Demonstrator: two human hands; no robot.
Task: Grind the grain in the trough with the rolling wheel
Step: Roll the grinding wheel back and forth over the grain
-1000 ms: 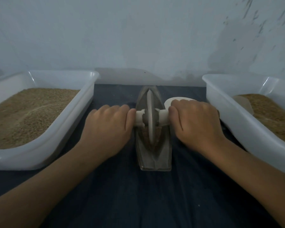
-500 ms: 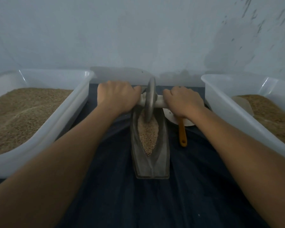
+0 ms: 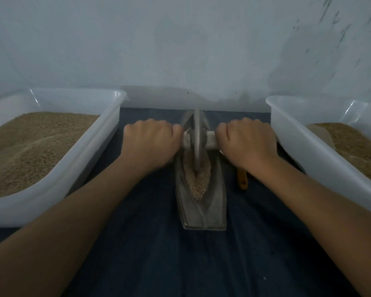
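A grey boat-shaped trough (image 3: 204, 213) lies lengthwise on the dark cloth in the middle. Pale grain (image 3: 198, 185) fills its groove. The thin metal rolling wheel (image 3: 196, 142) stands upright in the groove over the far half of the trough, blurred. A pale axle (image 3: 210, 141) runs through it. My left hand (image 3: 150, 144) grips the axle's left end and my right hand (image 3: 247, 142) grips its right end, both fists curled round it.
A white plastic tub (image 3: 77, 168) of brown grain stands at the left, and another tub (image 3: 304, 151) with grain at the right. An orange spoon handle (image 3: 242, 181) pokes out beneath my right wrist. The wall rises just behind the trough.
The wheel rolled from mid-trough to the far end, and now it has come back a little toward me. Both hands stayed on the axle throughout.
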